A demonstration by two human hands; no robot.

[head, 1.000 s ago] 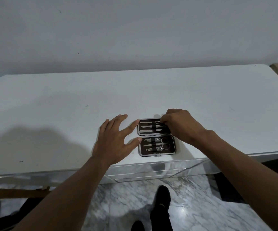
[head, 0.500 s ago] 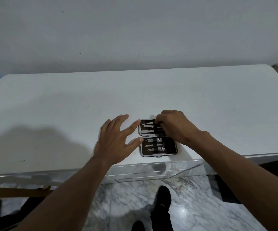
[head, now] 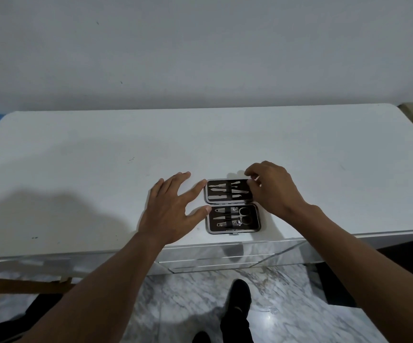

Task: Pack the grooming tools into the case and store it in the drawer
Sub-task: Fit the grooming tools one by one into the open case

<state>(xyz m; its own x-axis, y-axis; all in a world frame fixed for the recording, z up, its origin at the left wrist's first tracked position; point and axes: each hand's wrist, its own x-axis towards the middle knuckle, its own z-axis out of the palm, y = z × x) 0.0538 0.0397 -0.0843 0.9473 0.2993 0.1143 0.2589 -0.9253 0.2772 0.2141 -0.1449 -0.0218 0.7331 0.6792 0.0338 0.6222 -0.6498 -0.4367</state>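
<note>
A small case (head: 232, 230) lies open on a white table (head: 299, 154), close to the front edge. It is dark inside and has a grey rim. Its two halves lie flat, one behind the other.

Thin metal tools (head: 221, 191) sit in the far half, side by side under a dark strap. In the near half there are small scissors (head: 246, 214) on the right and a nail clipper (head: 230, 223) next to them. Another small metal tool sits just behind the clipper.

The left hand (head: 173, 211) lies flat on the table just left of the case. Its fingers are spread wide. The tip of the first finger touches the far left corner of the case. The tip of the thumb touches the left side where the two halves meet.

The right hand (head: 274, 191) is at the right end of the far half. Its fingers are curled and bent down over that edge. I cannot tell if they pinch the edge or only touch it.

Under the front of the table is a shiny drawer (head: 215, 257), and it is closed. Below it is a grey and white stone floor (head: 175, 300). A black shoe (head: 237, 293) stands on the floor. Behind the table is a plain pale wall (head: 200, 58).
</note>
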